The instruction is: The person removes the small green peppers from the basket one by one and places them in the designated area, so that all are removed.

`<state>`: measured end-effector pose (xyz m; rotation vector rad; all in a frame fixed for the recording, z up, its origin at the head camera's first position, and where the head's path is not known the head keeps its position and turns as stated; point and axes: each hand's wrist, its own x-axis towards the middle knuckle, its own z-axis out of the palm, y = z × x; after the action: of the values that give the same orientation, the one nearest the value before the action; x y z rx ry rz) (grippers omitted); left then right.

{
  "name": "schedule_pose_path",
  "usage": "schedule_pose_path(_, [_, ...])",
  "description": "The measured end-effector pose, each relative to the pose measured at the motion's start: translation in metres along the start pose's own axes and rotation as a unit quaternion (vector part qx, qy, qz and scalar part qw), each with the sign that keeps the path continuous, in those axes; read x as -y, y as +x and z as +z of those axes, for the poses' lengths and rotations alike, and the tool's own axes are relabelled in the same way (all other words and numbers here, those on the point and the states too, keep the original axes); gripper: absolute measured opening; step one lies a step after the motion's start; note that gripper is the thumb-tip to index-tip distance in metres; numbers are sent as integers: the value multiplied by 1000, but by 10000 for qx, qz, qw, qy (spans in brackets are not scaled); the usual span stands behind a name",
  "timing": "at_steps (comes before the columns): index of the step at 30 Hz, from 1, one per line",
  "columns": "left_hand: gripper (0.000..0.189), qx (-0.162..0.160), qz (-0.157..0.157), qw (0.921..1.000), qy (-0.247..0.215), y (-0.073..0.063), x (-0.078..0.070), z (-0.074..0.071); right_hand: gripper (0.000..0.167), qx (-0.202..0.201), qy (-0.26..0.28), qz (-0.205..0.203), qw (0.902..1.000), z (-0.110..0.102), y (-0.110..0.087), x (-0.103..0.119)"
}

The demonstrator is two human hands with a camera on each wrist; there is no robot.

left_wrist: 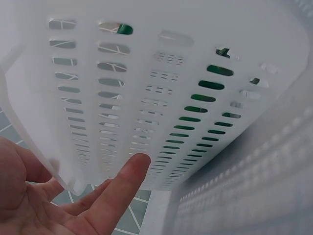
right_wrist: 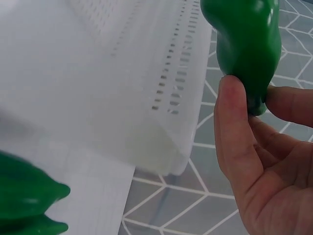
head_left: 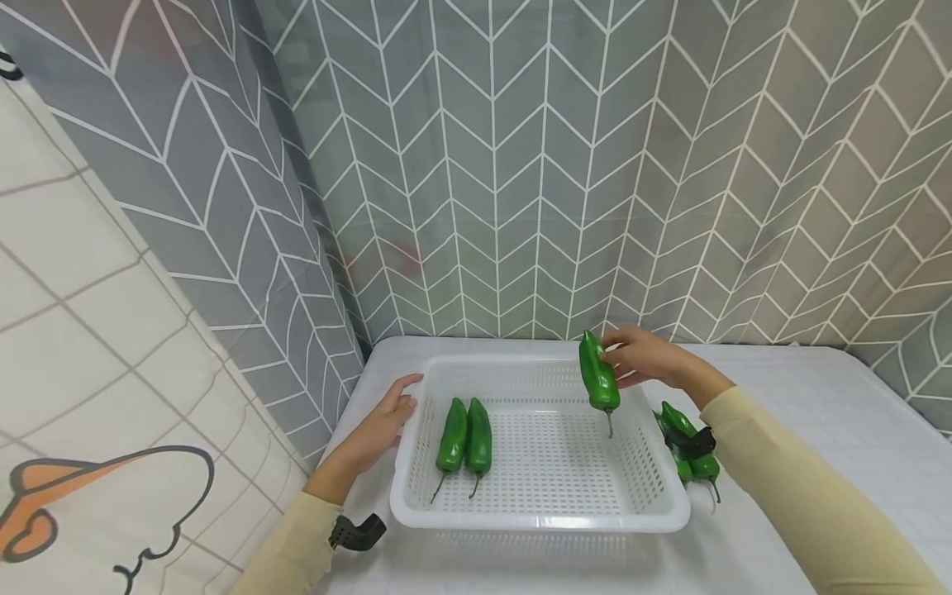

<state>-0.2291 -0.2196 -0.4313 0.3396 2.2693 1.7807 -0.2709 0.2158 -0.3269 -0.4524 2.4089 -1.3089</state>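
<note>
My right hand (head_left: 641,355) pinches a green chili pepper (head_left: 597,376) near its tapered tip, between thumb and fingers. The pepper hangs stem down over the right part of a white perforated basket (head_left: 550,522). In the right wrist view, the glossy pepper (right_wrist: 247,41) shows above the fingertips. My left hand (head_left: 383,426) holds the basket's left rim, the thumb under the lip against the outer wall in the left wrist view. Two green chili peppers (head_left: 452,438) lie side by side inside, toward the left, stems to the front.
More green chili peppers (head_left: 701,463) lie on the white table (head_left: 811,421) right of the basket, partly hidden by the right wrist's black strap. A grey chevron-patterned curtain (head_left: 521,165) stands behind the table. A tiled cloth with a drawing (head_left: 111,330) hangs at left.
</note>
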Motion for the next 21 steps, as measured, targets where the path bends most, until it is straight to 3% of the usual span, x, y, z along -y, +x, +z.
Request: schedule_pose_path(21, [47,54,32,10000,-27,0,1,-1,51,-282,-186,227,9992,-23,-28,-19])
